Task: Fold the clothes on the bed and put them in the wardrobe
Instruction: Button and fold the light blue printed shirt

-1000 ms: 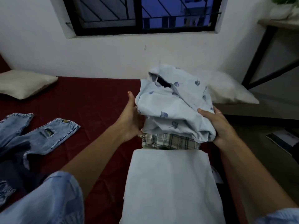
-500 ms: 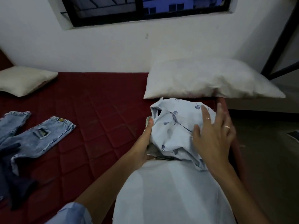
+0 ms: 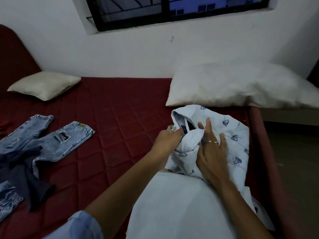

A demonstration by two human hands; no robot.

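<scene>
Two hands work the leaf-print shirt (image 3: 229, 140) at the bed's (image 3: 112, 128) four o'clock: left hand (image 3: 166, 140) pinches its fabric, right hand (image 3: 211, 152) presses it, fingers spread. Folding step; next, probably flatten the bunched cloth.

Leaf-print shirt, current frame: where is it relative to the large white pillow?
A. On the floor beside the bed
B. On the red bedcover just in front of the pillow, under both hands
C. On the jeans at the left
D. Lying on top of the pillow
B. The leaf-print shirt lies on the red bedcover just in front of the large white pillow, with the left hand and right hand on it.
</scene>
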